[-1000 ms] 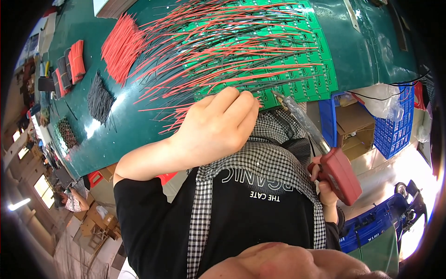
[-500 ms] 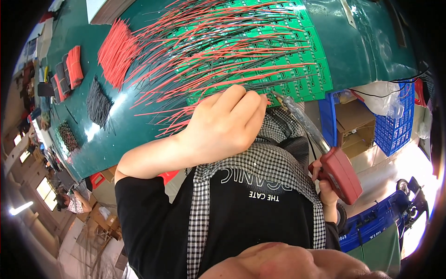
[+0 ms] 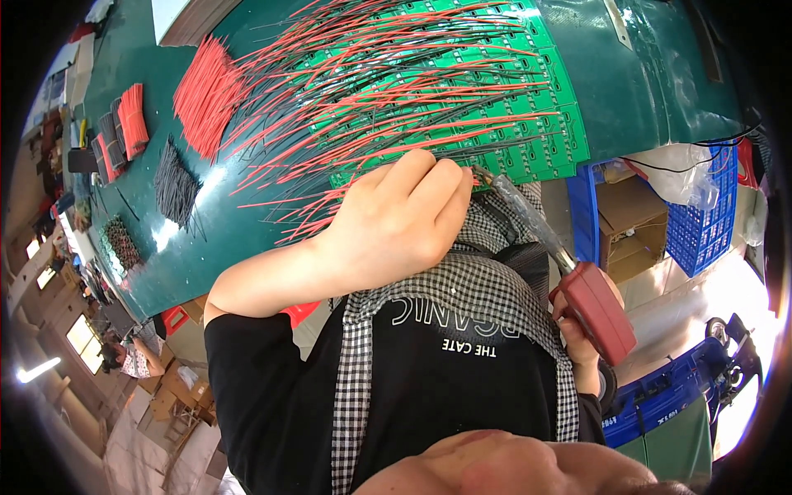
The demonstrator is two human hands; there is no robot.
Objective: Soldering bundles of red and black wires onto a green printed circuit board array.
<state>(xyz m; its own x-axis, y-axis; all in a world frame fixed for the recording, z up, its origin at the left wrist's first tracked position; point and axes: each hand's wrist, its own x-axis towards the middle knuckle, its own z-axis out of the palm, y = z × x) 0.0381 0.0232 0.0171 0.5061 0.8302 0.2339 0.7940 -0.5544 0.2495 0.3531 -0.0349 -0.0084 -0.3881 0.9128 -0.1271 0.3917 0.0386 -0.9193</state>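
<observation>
Green circuit boards [image 3: 569,136] lie in a panel at the table's near edge, with many red and black wires [image 3: 355,124] fanning over them to the left. My left hand [image 3: 400,214] is closed in a pinch at the boards' near edge, over the nearest wires; its fingertips hide what is between them. My right hand [image 3: 577,334] wraps the red handle of a gun-shaped soldering iron [image 3: 601,309]. The iron's metal barrel slants up and left, its tip close by my left fingertips. Whether the tip touches a board cannot be seen.
Loose red wires [image 3: 210,99] and black wires [image 3: 173,186] lie in piles on the green table [image 3: 247,177]. Farther left are bundled wires [image 3: 132,120]. Right of my lap stand a cardboard box [image 3: 631,223] and a blue crate [image 3: 701,223]. A person [image 3: 136,359] sits far left.
The soldering iron has shifted slightly left and down, bringing its tip closer to my left fingertips. My left hand has stayed nearly in place.
</observation>
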